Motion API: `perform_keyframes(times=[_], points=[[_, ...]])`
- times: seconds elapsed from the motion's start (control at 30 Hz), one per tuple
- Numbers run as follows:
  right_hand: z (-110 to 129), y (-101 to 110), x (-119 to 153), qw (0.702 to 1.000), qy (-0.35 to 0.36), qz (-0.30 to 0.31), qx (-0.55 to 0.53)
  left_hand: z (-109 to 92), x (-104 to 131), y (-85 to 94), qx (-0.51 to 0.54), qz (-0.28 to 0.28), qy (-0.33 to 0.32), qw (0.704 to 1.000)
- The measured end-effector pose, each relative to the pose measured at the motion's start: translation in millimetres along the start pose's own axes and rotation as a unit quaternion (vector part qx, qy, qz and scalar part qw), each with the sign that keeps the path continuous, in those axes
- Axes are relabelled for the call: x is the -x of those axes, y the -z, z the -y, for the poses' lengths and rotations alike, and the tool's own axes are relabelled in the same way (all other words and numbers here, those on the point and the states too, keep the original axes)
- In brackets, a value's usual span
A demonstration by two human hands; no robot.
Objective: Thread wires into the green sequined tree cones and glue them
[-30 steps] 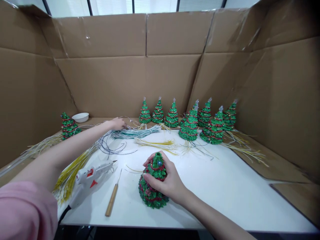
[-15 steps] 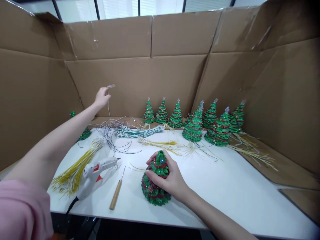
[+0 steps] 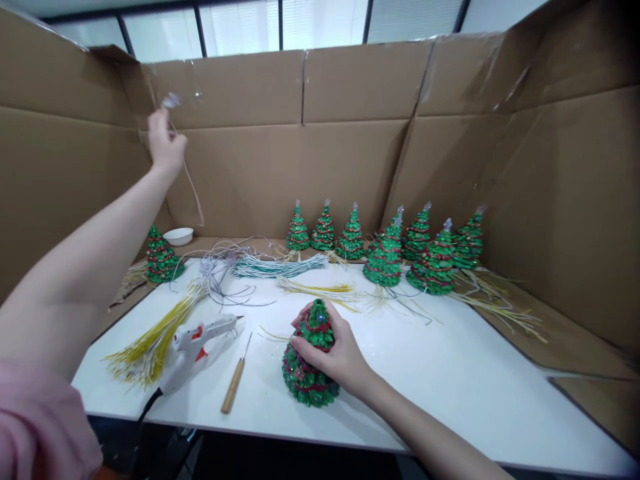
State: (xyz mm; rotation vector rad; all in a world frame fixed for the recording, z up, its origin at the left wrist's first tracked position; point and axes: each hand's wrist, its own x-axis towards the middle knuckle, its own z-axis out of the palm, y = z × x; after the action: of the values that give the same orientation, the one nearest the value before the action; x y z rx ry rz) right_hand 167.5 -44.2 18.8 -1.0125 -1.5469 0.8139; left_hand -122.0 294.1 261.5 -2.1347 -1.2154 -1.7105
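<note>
My left hand is raised high at the left, its fingers pinching a clear star-like topper with a thin pale wire trailing below. My right hand wraps around a small green Christmas tree that stands upright at the table's front. Red garland and small ornaments decorate this tree, and its tip has a hole and no topper. To its left lie an awl with a wooden handle and a white glue gun.
Several finished trees with clear toppers stand at the back right; another tree is at the left by a white bowl. Bundles of yellow wires and green-white wires lie on the white table. Cardboard walls surround it.
My left hand has risen and moved left, lifting the topper and its wire up from the tangled wires. The right hand still holds the tree in place. The view has tilted slightly.
</note>
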Motion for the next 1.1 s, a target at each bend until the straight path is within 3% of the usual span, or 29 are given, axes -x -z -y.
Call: perform_keyframes(times=[0.13,0.37,0.47,0.57,0.67,0.73,0.87,1.0,1.1], points=[[-1.7,0.1,-0.3,1.000,0.001,0.004,-0.003,-31.5,7.3,6.1,0.005,0.015,0.032,0.999],[-0.8,9.1,-1.3,0.999,0.003,0.041,0.014,-122.4,81.0,-14.4,0.118,0.047,-0.042,0.991],[4.7,25.0,-10.8,0.998,0.035,0.031,0.034,-164.8,111.5,-18.9,0.184,0.115,-0.076,0.973],[13.7,46.0,-27.1,0.997,0.053,-0.055,0.022,-201.9,140.5,-18.7,0.234,0.201,-0.109,0.945],[26.9,62.7,-39.4,0.988,0.103,-0.110,0.028,-230.8,167.9,-14.6,0.316,0.317,-0.138,0.884],[36.9,68.2,-40.9,0.980,0.140,-0.132,0.050,-245.3,182.6,-10.4,0.341,0.363,-0.148,0.854],[53.7,70.0,-31.9,0.963,0.189,-0.173,0.081,-264.1,199.6,-2.1,0.353,0.399,-0.170,0.829],[64.3,72.4,-24.2,0.965,0.198,-0.144,0.091,-273.5,204.8,2.7,0.358,0.397,-0.171,0.828],[70.3,76.3,-24.1,0.973,0.186,-0.119,0.071,-277.0,205.2,3.2,0.334,0.371,-0.184,0.847]])
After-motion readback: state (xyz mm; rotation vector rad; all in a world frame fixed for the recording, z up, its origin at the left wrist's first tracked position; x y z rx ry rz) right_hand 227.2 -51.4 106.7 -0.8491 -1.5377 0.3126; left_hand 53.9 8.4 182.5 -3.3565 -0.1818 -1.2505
